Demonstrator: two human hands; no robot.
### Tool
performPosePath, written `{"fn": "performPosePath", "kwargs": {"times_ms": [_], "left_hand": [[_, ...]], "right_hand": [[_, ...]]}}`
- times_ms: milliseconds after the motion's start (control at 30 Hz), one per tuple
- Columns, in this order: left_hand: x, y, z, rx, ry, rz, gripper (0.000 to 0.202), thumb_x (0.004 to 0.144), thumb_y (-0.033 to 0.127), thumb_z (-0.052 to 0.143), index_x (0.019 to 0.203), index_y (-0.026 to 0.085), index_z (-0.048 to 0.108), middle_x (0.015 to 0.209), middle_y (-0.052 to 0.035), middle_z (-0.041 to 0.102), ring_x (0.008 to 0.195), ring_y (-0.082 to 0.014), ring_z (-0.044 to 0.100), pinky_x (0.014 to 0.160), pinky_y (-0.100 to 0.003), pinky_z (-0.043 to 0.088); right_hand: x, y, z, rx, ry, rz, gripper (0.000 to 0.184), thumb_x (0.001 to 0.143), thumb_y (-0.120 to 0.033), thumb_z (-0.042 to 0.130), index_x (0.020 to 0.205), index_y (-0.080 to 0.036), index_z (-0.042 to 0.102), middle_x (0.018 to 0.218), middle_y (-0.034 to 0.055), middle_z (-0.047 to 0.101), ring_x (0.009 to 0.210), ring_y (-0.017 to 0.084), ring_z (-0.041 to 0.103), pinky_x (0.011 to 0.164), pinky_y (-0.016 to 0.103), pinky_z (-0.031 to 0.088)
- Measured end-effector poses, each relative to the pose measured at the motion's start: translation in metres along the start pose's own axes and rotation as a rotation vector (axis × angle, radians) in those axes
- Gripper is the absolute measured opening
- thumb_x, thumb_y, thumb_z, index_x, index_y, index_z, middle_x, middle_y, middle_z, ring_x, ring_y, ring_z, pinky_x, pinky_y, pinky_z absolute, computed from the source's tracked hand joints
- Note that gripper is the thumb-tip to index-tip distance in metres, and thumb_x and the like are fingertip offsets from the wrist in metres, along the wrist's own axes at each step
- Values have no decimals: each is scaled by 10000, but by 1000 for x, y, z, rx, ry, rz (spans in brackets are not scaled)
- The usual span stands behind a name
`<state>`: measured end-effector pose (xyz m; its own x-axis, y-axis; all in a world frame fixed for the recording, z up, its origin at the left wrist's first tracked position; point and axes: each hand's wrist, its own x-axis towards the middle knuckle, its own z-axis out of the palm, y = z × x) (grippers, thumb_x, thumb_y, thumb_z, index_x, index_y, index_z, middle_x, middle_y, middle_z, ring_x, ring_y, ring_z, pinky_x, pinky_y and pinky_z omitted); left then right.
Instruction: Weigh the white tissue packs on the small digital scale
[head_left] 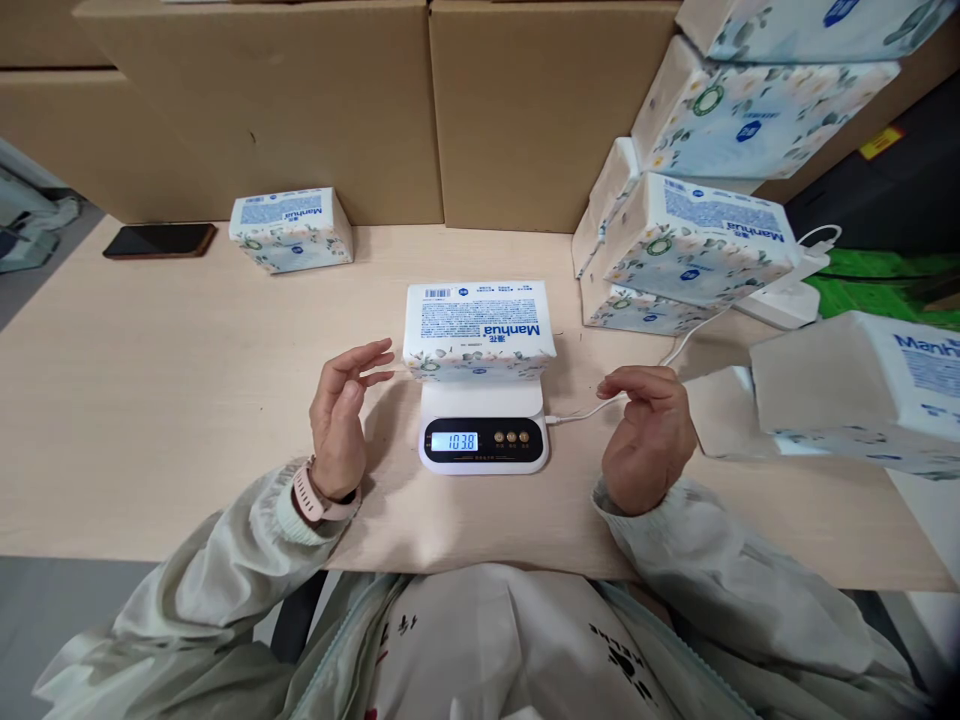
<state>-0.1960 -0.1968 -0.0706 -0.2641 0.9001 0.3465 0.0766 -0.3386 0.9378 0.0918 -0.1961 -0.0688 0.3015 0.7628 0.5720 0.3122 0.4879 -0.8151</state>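
Tissue pack (480, 330) on the scale (481, 400) looks light and squashy, best cupped at both ends; left hand (341, 422) and right hand (646, 438) sit apart, empty.

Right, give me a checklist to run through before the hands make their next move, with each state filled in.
1. Scale display lit: ok, the digits 1038 show; the unit, cannot tell.
2. Cable joined to the scale: ok, its plug meets the right side.
3. Manhua pack borne by the scale alone: cannot tell, its far underside is hidden.
4. Left hand off the pack: ok, though its fingertips are close to the pack's left end.
5. Right hand off the pack and scale: ok, it is apart from both.
6. Phone away from the scale: ok, it lies at the far left.
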Motion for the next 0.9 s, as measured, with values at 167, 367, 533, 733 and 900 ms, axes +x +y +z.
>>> {"fn": "performPosePath", "kwargs": {"times_ms": [167,367,533,733,900], "left_hand": [[-1,-2,-3,-3,-35,32,361,1056,499,608,1266,241,746,1364,-99,740,1205,-229,721,969,-360,618],[-1,-5,-5,4,-97,87,309,1014,335,719,1310,253,752,1373,-88,740,1210,-203,726,988,-323,626],[-1,-6,-6,8,-112,92,372,938,248,811,1306,264,755,1372,-74,740,1194,-184,732,1008,-306,631],[-1,-8,-6,5,-116,82,405,915,206,830,1309,259,753,1380,-76,733,1209,-173,723,1010,-287,626],[-2,-10,-8,-2,-130,85,418,924,183,818,1327,265,746,1375,-70,735,1203,-155,723,1015,-265,620]], "right_hand": [[0,7,0,37,-6,-86,365,1089,-438,414,1038,-298,747,870,86,645,855,298,640,773,477,484],[1,10,0,55,-19,-128,367,1104,-391,423,1064,-279,770,881,70,672,872,265,641,783,436,482],[2,9,-2,49,-30,-120,354,1093,-377,448,1034,-244,771,886,50,690,891,235,650,802,416,493],[2,7,-1,3,-20,-76,378,1085,-425,426,972,-275,753,877,60,686,876,248,660,789,438,503],[1,4,-1,-34,-32,-51,403,1093,-452,382,936,-313,725,882,74,678,884,275,665,796,478,511]]}}
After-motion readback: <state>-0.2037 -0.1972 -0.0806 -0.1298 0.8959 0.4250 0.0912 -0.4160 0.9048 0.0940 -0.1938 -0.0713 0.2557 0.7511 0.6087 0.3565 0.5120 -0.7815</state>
